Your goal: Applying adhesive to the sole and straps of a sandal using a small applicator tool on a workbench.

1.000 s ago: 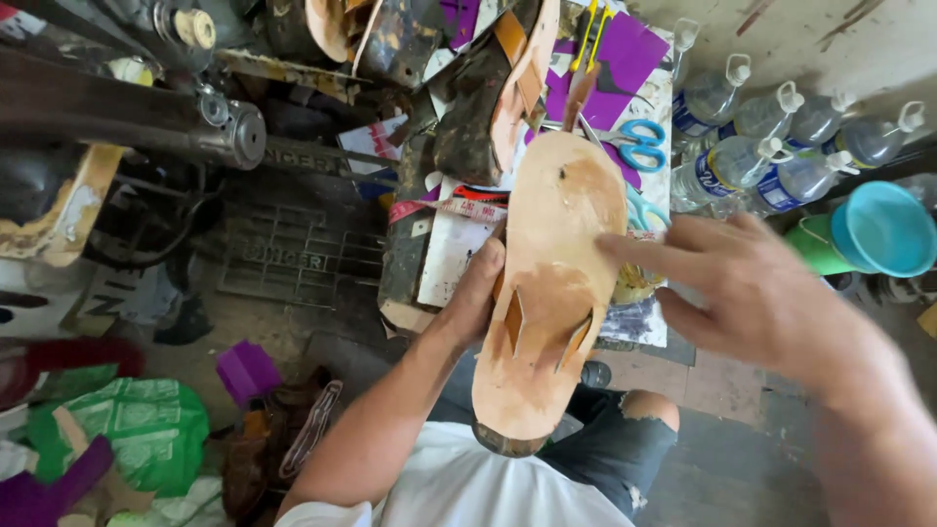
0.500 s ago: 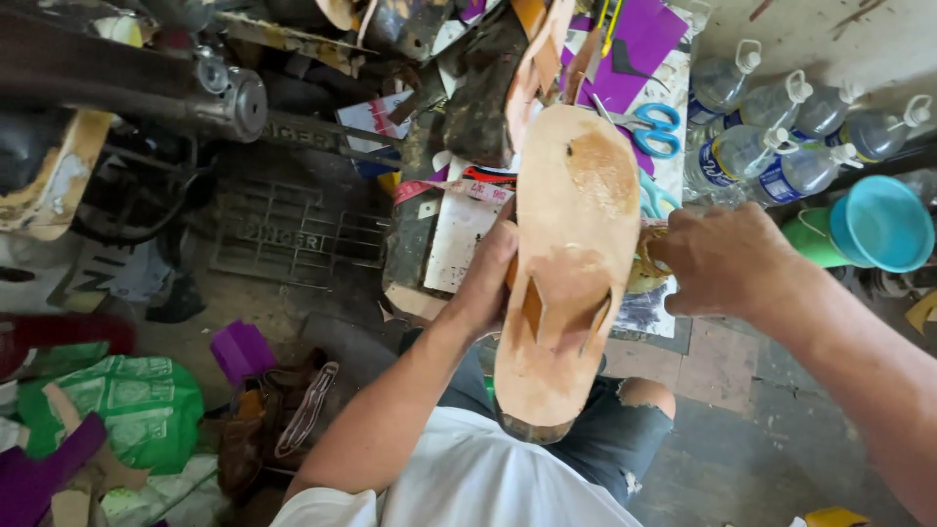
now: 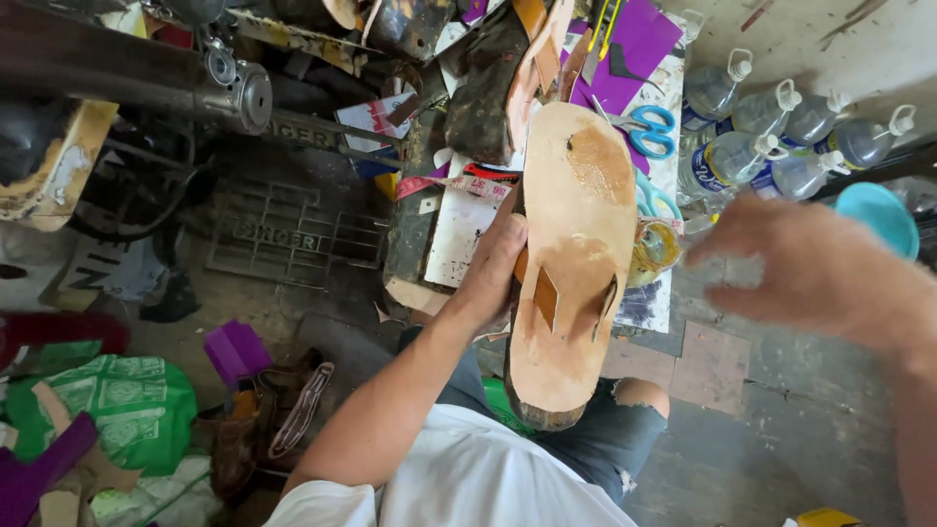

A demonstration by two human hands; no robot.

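Sandal sole, tan leather, stained, slitted, left hand gripping edge, right hand spread, blurred

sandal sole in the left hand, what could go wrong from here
1. Only the left hand grips the tan sandal sole, by one edge, with its lower end near the knee; the blurred right hand is off it, so the sole might tip or slip.
2. The right hand hangs beside the plastic bottles and the teal bowl; a sweep might knock them.
3. The blue-handled scissors lie just past the sole's far end, so reaching there could mean a nick.
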